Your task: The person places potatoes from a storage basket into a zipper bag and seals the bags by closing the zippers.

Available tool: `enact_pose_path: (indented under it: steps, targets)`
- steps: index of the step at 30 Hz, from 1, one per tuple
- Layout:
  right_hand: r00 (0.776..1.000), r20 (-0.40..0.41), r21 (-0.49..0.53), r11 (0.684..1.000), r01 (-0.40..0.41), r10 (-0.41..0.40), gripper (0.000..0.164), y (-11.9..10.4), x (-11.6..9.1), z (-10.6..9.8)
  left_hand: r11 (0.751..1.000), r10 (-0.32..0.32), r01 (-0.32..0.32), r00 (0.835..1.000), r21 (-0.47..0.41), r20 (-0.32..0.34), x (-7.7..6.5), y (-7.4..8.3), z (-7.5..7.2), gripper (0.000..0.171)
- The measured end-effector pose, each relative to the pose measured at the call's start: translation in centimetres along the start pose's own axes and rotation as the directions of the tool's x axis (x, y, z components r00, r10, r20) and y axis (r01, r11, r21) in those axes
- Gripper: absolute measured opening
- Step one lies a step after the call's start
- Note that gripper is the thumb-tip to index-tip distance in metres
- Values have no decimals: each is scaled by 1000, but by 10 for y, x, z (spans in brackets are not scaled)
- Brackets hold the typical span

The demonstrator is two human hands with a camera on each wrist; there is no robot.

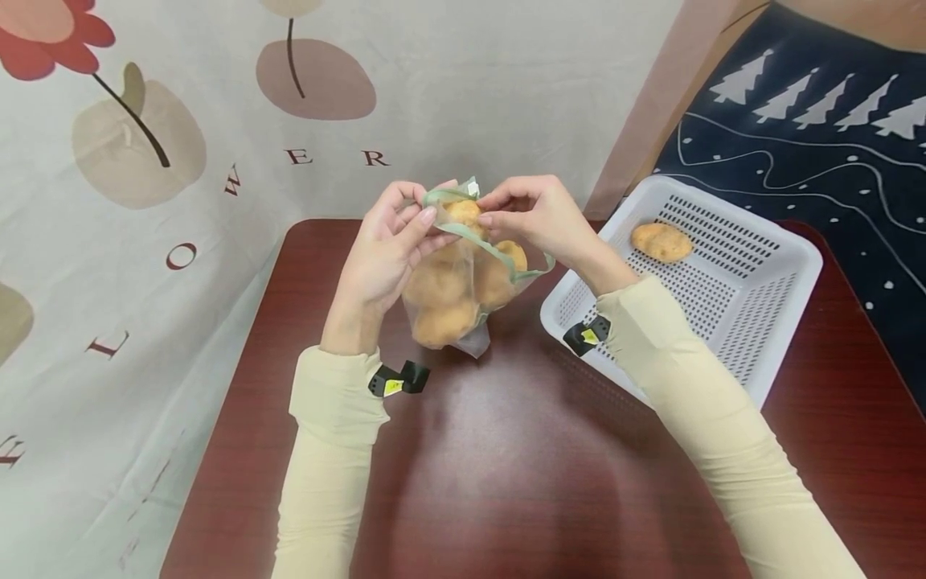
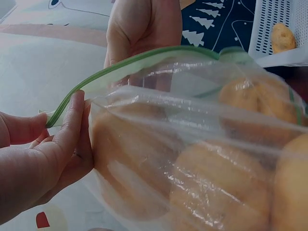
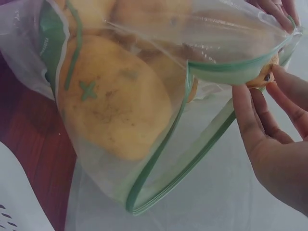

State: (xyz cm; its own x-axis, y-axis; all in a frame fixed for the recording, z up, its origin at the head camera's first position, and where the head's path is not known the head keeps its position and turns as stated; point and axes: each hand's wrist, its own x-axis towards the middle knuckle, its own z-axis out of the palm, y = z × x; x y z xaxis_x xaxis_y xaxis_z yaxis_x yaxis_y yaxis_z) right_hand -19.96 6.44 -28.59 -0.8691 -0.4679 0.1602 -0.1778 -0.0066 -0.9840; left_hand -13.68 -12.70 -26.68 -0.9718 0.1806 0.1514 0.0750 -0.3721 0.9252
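A clear zip bag (image 1: 443,281) with a green zip edge (image 2: 139,59) stands on the table, holding several potatoes (image 3: 115,103). My left hand (image 1: 383,253) pinches the left side of the bag's rim between thumb and fingers. At the mouth, my right hand (image 1: 546,215) grips one more potato (image 1: 463,212) with its fingertips. Only a small part of that potato (image 3: 265,74) shows beside the fingers in the right wrist view. The bag's mouth gapes toward the right hand.
A white plastic basket (image 1: 784,322) sits on the right of the dark red table (image 1: 506,482), under my right forearm. One potato (image 1: 661,242) lies inside it. A pale curtain (image 1: 492,96) printed with flowers and letters hangs behind; a dark tree-patterned cloth (image 1: 810,153) is at the right.
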Motion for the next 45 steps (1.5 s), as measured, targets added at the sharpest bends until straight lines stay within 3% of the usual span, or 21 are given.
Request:
enact_pose_path:
  steps: [7, 14, 18, 26, 33, 39, 45]
  targets:
    - [999, -14, -91, 995, 44, -46, 19, 0, -2, 4, 1000, -25, 24, 1000, -6, -9, 1, -6, 2, 16]
    - [995, 99, -183, 983, 24, -5, 23, 1, -2, 2, 997, -76, 77, 995, -1, -71, -1, -7, -3, 13]
    - [992, 116, -144, 989, -22, 39, 28, 1, -5, -7, 996, -88, 89, 993, 7, -82, -3, -7, -11, 12]
    - [999, 9, 12, 999, -47, 47, 24, -3, -11, -41, 997, -77, 79, 994, 24, -83, -7, -7, -24, 15]
    - [995, -62, 68, 995, -78, 83, 20, 2, -26, -80, 997, -78, 78, 996, 2, -54, -10, -7, -29, 13]
    - [965, -174, 45, 981, -190, 196, 18, 19, -43, -121, 997, -72, 72, 996, 10, -57, -11, -8, -32, 14]
    - [890, -300, -45, 927, -372, 342, 22, 37, -64, -158, 997, -70, 72, 995, 23, -68, -12, -8, -32, 15]
